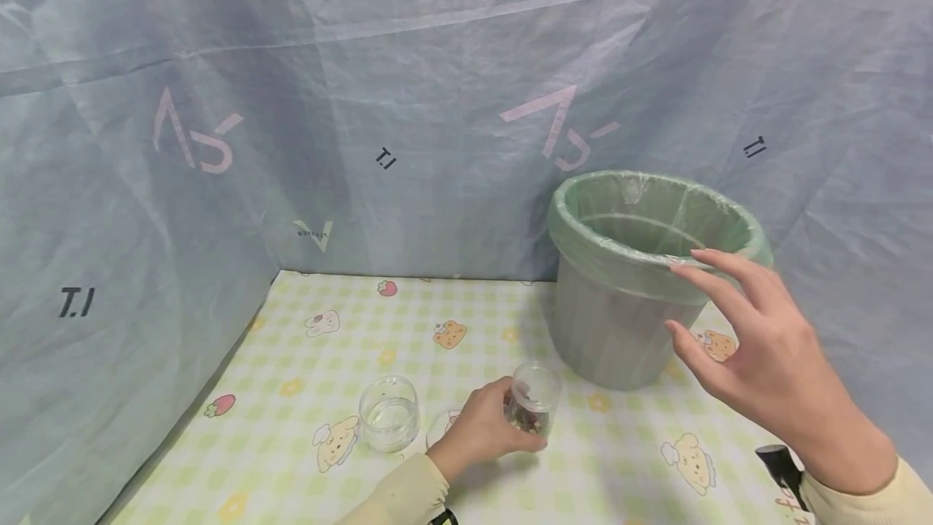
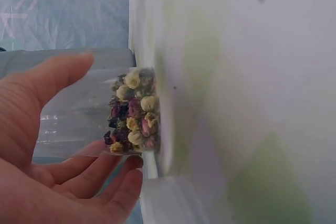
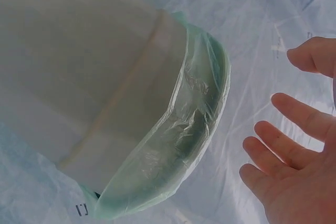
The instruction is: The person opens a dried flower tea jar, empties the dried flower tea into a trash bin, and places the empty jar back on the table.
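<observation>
My left hand [image 1: 510,420] grips a small clear jar [image 1: 534,405] that stands on the table, with thumb and fingers curled round its side. In the left wrist view the jar [image 2: 84,114] holds dried flower buds [image 2: 131,113] at its bottom, and the left hand [image 2: 100,116] wraps it. My right hand [image 1: 710,306] hovers open, fingers spread, in the air by the near rim of a grey bin [image 1: 619,330] lined with a green bag [image 1: 583,237]. In the right wrist view the right hand [image 3: 294,156] is apart from the bin [image 3: 89,66].
A second clear jar [image 1: 389,413], seemingly empty, stands left of my left hand. Something round and clear [image 1: 440,425] lies between them, partly hidden. The table wears a green checked cloth [image 1: 291,363] with cartoon prints. Blue fabric [image 1: 408,87] closes off the back and sides.
</observation>
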{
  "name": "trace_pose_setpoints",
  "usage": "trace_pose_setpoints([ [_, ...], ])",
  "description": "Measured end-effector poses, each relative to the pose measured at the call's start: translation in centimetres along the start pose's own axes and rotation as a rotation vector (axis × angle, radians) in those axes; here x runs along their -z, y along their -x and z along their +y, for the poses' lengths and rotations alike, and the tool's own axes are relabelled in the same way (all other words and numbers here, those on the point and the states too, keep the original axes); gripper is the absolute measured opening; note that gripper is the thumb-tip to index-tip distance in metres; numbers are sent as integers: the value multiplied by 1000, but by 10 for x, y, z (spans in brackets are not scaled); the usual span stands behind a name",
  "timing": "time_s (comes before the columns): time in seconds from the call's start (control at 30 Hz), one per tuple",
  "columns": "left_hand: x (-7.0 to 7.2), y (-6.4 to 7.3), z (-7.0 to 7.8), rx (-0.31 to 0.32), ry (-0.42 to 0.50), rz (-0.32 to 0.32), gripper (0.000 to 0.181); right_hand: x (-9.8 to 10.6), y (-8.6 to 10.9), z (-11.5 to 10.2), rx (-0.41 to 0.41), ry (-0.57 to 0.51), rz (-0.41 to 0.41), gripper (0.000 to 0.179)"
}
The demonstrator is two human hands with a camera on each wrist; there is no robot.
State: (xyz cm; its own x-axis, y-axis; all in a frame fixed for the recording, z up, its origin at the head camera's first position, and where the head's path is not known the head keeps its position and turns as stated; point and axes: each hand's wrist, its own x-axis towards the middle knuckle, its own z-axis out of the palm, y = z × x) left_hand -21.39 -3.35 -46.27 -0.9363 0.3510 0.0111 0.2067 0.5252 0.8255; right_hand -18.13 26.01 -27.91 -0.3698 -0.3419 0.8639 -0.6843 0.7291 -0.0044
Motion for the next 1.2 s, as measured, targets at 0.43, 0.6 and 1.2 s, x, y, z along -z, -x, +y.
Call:
trace_pose_setpoints([
  [0.43, -3, -2, -5, -37, 47, 3, 58, 1, 2, -16, 41, -21, 0, 57],
  [0.6, -2, -1, -4, -34, 68, 5, 49, 2, 0, -23, 59, -32, 12, 55],
  [1.2, 27, 4, 6, -29, 61, 94, 41, -2, 1, -27, 55, -46, -3, 54],
])
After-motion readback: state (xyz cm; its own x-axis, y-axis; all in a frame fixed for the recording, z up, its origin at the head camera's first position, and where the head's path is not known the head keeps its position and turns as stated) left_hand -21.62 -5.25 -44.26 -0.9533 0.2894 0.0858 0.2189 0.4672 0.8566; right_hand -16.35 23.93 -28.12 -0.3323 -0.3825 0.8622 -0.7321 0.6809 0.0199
